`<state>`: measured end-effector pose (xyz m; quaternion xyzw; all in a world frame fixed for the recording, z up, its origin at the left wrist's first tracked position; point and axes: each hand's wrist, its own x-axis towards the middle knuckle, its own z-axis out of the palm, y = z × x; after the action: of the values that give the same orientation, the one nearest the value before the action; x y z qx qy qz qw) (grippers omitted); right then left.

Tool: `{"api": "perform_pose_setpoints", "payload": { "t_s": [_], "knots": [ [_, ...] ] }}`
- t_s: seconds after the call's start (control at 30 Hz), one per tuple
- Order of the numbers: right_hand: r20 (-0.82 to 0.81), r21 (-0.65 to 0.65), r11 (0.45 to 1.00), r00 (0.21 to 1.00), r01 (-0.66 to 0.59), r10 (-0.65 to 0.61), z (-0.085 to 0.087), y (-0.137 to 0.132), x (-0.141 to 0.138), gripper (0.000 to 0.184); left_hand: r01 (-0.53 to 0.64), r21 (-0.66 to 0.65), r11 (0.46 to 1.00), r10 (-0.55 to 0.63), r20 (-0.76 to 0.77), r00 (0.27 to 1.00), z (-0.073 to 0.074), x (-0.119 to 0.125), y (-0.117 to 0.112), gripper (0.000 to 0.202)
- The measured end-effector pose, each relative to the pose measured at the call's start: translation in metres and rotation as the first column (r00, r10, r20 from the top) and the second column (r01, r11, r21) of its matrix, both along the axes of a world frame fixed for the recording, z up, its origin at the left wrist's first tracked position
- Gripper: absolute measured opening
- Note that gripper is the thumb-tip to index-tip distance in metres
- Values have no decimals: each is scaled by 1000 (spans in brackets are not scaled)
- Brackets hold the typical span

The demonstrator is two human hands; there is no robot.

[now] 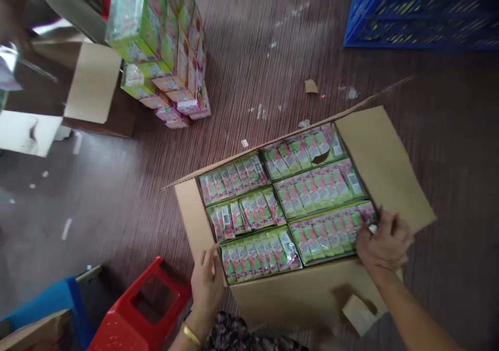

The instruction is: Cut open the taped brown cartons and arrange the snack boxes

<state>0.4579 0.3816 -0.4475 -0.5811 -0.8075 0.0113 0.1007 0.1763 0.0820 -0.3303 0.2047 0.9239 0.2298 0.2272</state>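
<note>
Six packs (257, 255) of pink-and-green sachets (322, 187), lying between the fingers of the left hand (206, 275) and those of the right hand (384, 242), set in two columns of three, presumably to fill the space wall to wall. Glossy see-through film on top, catching light; slim, flat sachets overlapping like shingles. Around the packs, an open carton (288, 296) of plain brown cardboard, flaps spread outward, probably to leave the top uncovered. Left fingers bent around the edge at the near-left corner, seemingly grasping the carton; right fingers curled over the near-right corner, perhaps for steadiness (cannot tell whether clenched on cardboard or only pressing the pack there). Just beside the left fingers, a smooth red plastic stool (144, 309) with a cut-out. Well beyond the left fingers, glossy printed boxes (167, 54), piled high, likely to save floor. Far past the right fingers, a blue crate (364, 10), hard-edged and slatted.
</note>
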Motion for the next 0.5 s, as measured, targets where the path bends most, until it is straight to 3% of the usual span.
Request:
{"api": "perform_pose_setpoints", "payload": {
  "t_s": [0.03,0.1,0.17,0.23,0.3,0.37,0.5],
  "knots": [
    [-2,0,1000,1000,5,-5,1,-2,-1,63,152,52,987,-145,-122,982,10,-16,24,34],
    [-10,-10,1000,1000,26,-26,1,-5,-3,62,405,63,912,-350,-392,850,20,-56,78,40],
    [-30,-18,999,999,32,-32,0,-5,-4,62,439,-16,899,-370,-564,738,15,-99,127,43],
    [-39,-19,1000,999,21,-22,-1,-3,-4,63,446,-76,892,-401,-588,702,3,-136,160,47],
    [-30,-16,1000,999,13,-14,-2,-1,-3,63,452,-98,886,-421,-575,701,-8,-158,175,50],
    [-15,-24,1000,1000,7,-8,-3,1,-2,62,440,-80,894,-396,-598,697,-8,-162,176,49],
    [-3,-42,999,1000,26,-26,-2,1,-2,62,406,-29,913,-308,-702,642,28,-147,173,45]
  ]
}}
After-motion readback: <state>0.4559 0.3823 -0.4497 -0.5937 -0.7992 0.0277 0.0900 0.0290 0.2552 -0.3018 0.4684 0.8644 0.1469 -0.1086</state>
